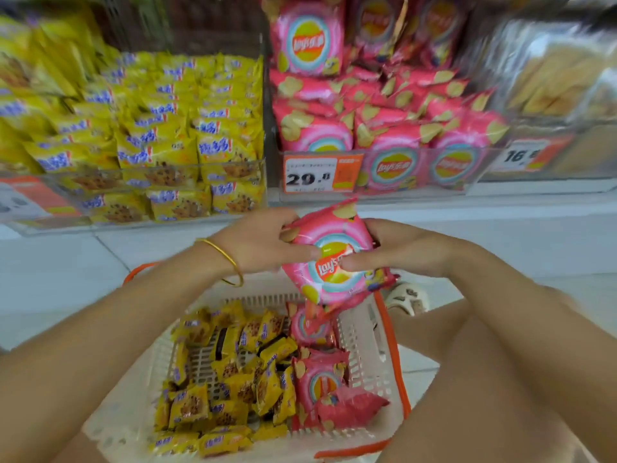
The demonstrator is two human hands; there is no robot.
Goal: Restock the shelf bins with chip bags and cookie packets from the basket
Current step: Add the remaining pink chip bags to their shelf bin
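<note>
Both hands hold one pink chip bag [337,259] above the white basket [367,332] and just below the shelf. My left hand [263,242] grips its upper left edge, and my right hand [394,248] pinches its right side with the thumb on the front. In the basket lie several yellow cookie packets [230,379] on the left and pink chip bags [320,382] on the right. On the shelf, a clear bin of yellow cookie packets [160,142] stands at the left and a clear bin of pink chip bags [384,121] at the middle.
A third bin with clear-wrapped pale snacks [561,88] stands at the right of the shelf. Price tags hang on the bin fronts, one reading 29.8 [309,177]. The basket has orange handles [395,349] and sits on a white tiled floor. My knee [474,345] and a sandalled foot [407,295] are right of the basket.
</note>
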